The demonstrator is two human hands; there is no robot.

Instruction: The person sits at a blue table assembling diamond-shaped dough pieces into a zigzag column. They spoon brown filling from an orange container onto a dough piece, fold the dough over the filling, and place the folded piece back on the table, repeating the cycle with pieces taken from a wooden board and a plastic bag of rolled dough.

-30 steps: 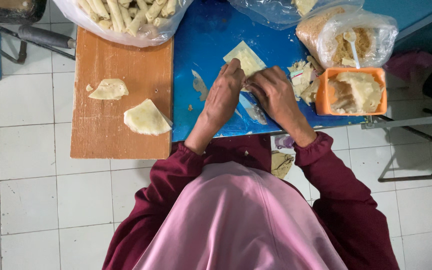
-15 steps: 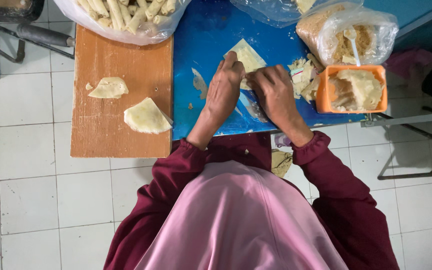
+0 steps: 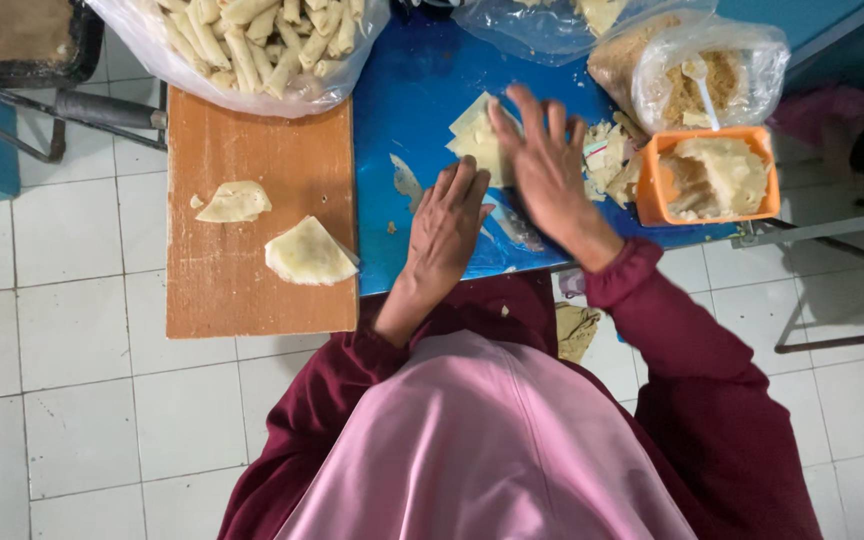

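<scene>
left hand (image 3: 449,222): flat on the blue bench (image 3: 402,120), fingers together
right hand (image 3: 547,160): fingers spread over wrapper (image 3: 477,135)
risk: thin wrapper might tear if dragged

Wooden board (image 3: 252,150) lies left of the table (image 3: 402,100); two wrappers (image 3: 307,252) apparently on it; tub (image 3: 717,175) far right.

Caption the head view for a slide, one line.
Seen from above, a person's left hand and right hand work a pale pastry wrapper on a blue table.
</scene>
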